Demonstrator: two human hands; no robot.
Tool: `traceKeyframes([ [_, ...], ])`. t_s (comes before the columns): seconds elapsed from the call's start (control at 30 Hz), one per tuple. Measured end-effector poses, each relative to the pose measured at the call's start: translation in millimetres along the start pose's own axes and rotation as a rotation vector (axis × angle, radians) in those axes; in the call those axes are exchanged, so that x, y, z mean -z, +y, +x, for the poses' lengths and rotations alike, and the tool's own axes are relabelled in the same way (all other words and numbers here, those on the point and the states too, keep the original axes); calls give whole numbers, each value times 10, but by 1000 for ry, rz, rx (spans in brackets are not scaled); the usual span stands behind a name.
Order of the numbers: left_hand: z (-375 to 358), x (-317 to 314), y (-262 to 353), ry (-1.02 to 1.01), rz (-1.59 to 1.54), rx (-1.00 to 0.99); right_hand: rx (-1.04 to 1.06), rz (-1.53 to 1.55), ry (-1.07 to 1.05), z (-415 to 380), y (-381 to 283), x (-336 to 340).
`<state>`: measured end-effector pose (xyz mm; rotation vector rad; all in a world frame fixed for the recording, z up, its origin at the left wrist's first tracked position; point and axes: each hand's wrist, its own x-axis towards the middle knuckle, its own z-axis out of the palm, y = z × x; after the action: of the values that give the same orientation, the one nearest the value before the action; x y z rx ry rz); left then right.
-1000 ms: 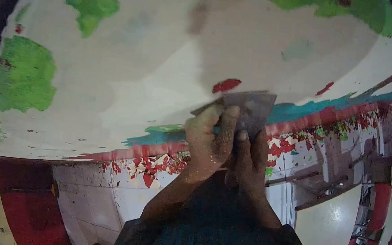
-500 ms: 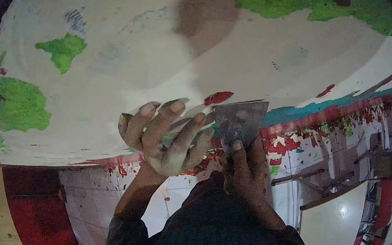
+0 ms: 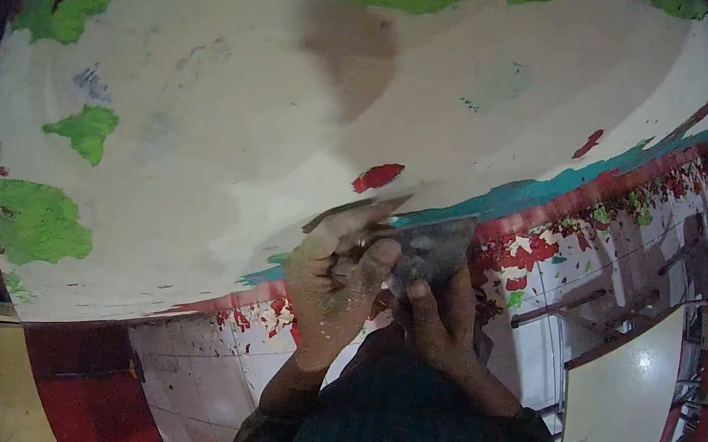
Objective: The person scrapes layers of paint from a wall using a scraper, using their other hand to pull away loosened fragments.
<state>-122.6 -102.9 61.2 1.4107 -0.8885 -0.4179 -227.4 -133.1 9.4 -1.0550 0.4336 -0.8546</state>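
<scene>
A flat grey metal scraper [image 3: 440,246] is in my right hand [image 3: 443,327], its broad blade pointing up toward the white surface. My right thumb presses on the blade's face and the fingers lie behind it. Close on its left, my left hand [image 3: 328,280] is closed, blurred by motion, with its fingers curled and thumb at the blade's left side. Pale dust or paste coats it. A dark, thin strip slants above its knuckles; I cannot tell what that hand holds. Just above is a red bare patch [image 3: 378,177] in the white painted surface [image 3: 234,116].
Green patches [image 3: 40,224] show through the white. Along the lower edge run a teal strip [image 3: 518,193] and a red band [image 3: 588,207]. Paint flakes [image 3: 527,262] lie on the tiled floor below. A white panel [image 3: 623,382] stands at right, a red block [image 3: 101,407] at lower left.
My left hand has moved right and turned, its spread fingers now curled beside the scraper. The scraper has dropped slightly, away from the red patch. The view has shifted a little.
</scene>
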Motion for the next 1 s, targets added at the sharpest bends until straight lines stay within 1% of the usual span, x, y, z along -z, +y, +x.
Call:
traceKeyframes([
  [0.07, 30, 116, 82, -71, 183, -150, 15, -99, -35, -54, 49, 94],
  [0.13, 19, 105, 151, 44, 18, -20, 13, -207, -44, -115, 68, 189],
  [0.17, 6, 101, 167, 98, -64, 48, -1, -174, -23, -122, 62, 203],
  [0.23, -47, 245, 91, 6, 213, -42, -31, -109, 21, -141, 28, 224],
  [0.27, -61, 284, 65, -42, 349, -86, -36, -167, 16, -141, -7, 247],
  [0.33, -74, 153, 56, -12, 223, -122, -50, -285, -3, -131, -75, 278],
  [0.37, -63, 100, 55, 6, 161, -144, -25, -271, 24, -133, -60, 273],
  [0.43, -17, 73, 44, -81, 254, -196, 30, -243, 76, -115, -30, 258],
  [0.47, -11, 73, 38, -123, 301, -221, 40, -278, 52, -110, -37, 266],
  [0.53, -45, 130, 26, -126, 201, -113, 57, -344, 2, -101, -46, 289],
  [0.57, -60, 153, 17, -130, 150, -60, 88, -328, 16, -101, -46, 258],
  [0.63, -88, 127, -13, 0, -208, 65, 150, -299, 50, -114, -52, 183],
  [0.67, -101, 100, -22, 64, -388, 129, 94, -254, 34, -115, -72, 204],
  [0.73, -120, 26, -3, 107, -266, 73, -15, -163, 1, -113, -115, 265],
  [0.77, -117, 9, 5, 128, -205, 42, 1, -182, -2, -110, -93, 275],
  [0.87, -179, 100, -113, -31, 309, -105, 28, -204, -13, -96, -70, 242],
  [0.9, -148, -14, -104, 32, -144, 57, 28, -191, -9, -78, -162, 170],
  [1.0, -96, -107, -173, 66, -50, 31, -26, -112, 16, -7, -192, 70],
])
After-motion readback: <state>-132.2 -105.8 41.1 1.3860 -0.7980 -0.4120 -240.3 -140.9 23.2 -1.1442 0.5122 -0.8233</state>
